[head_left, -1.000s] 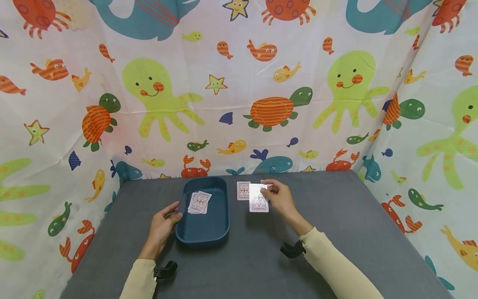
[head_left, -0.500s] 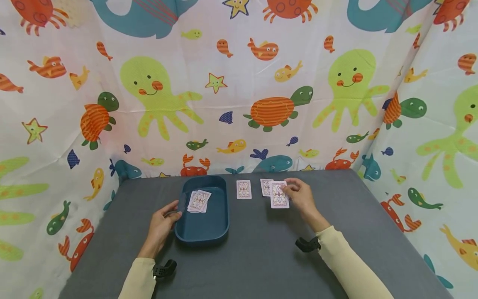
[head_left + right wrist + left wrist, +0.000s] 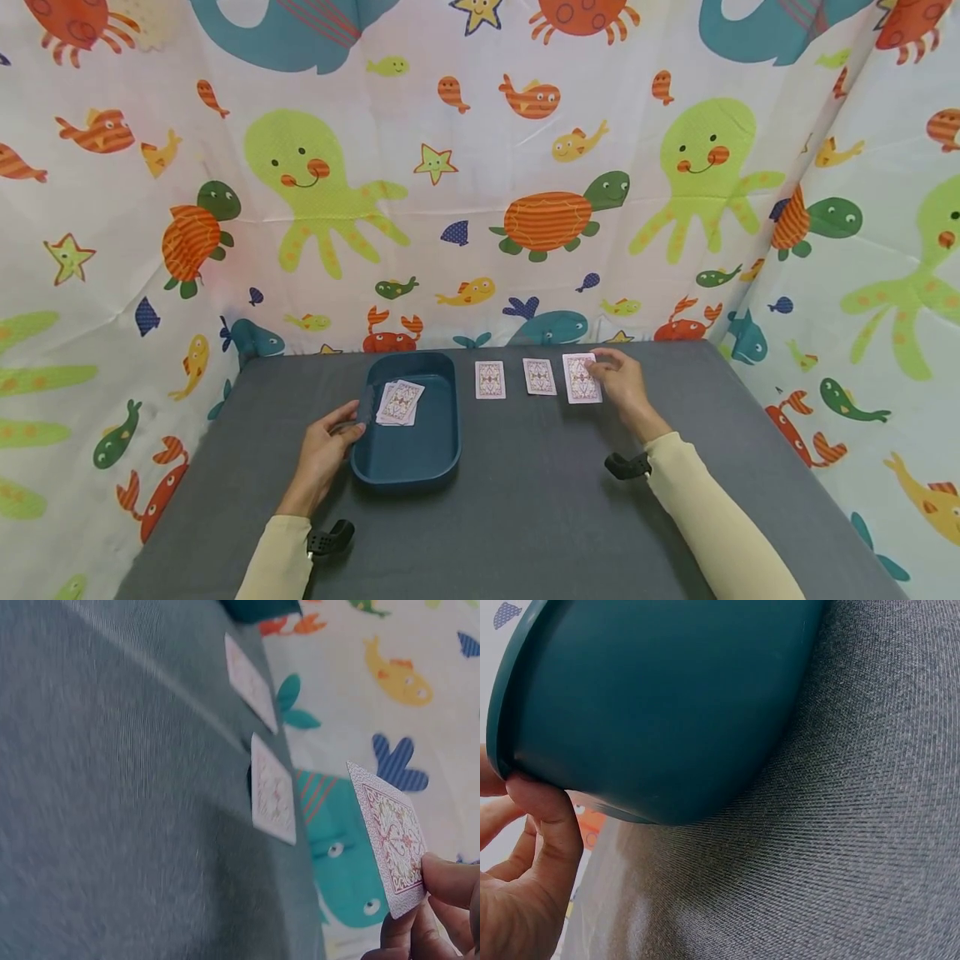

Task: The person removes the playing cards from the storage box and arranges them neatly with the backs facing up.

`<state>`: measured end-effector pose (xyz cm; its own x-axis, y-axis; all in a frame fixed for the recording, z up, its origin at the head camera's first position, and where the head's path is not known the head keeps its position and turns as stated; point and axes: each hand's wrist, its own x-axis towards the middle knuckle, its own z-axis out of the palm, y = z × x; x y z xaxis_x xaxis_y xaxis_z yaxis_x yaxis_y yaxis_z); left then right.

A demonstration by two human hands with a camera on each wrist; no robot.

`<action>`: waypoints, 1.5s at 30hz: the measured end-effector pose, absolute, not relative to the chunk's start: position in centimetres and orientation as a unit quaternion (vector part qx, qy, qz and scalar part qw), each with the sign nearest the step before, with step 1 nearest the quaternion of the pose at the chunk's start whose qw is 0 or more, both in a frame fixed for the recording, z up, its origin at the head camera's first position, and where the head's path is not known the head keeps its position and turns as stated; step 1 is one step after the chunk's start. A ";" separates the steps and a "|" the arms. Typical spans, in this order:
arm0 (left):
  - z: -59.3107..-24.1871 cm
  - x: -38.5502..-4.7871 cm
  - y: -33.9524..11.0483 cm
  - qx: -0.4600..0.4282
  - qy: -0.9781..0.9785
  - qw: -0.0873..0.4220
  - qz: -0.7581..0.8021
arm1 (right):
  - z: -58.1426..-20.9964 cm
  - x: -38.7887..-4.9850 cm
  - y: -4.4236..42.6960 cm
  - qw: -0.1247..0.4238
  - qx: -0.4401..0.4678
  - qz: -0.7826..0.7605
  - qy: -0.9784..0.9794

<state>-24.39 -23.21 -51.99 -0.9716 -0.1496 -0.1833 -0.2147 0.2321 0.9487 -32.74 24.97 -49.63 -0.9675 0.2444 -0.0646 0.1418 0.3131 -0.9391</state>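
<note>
My right hand (image 3: 624, 388) pinches a playing card (image 3: 581, 379) by its right edge, its red-patterned back facing me. In the right wrist view the held card (image 3: 390, 840) hangs above the table, thumb on one face and fingers behind. To its left, two more cards lie face down on the table: a near one (image 3: 539, 377) and a farther one (image 3: 490, 380). My left hand (image 3: 321, 454) grips the left rim of a dark blue tray (image 3: 405, 471), thumb on the outer wall in the left wrist view. Inside the tray rests a small overlapping pile of cards (image 3: 400, 403).
A grey cloth covers the table (image 3: 517, 517). Behind and along both sides hangs a white curtain (image 3: 450, 250) printed with sea animals. The tray stands left of the row of cards, near the table's back edge.
My right hand has carried the held card to the right and slightly back, past the second card on the table, which is now fully uncovered. My left hand stays on the tray.
</note>
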 end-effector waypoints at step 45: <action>-52.0 -24.6 -23.4 -0.133 0.778 0.027 0.613 | -53.6 -39.5 27.2 0.041 -0.107 0.367 -0.923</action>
